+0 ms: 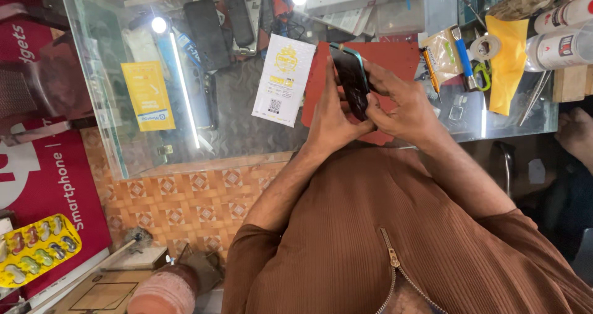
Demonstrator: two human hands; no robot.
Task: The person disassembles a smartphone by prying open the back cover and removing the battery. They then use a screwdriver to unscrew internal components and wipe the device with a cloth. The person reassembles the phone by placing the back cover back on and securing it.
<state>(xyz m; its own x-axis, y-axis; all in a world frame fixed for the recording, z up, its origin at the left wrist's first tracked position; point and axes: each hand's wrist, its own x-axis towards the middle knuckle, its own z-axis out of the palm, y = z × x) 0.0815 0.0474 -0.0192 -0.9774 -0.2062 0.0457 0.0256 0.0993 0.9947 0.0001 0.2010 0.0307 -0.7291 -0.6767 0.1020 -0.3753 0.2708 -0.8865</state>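
From the head camera, both hands meet over the glass table, gripping a dark phone with a teal edge, held upright and tilted above a red mat. The left hand wraps the phone's lower left side, fingers pressed along it; the right hand clasps the right edge — thumb on the face. Just left of the mat lies a white card with a yellow emblem. To the right sit a blue-handled tool, a yellow cloth and white bottles.
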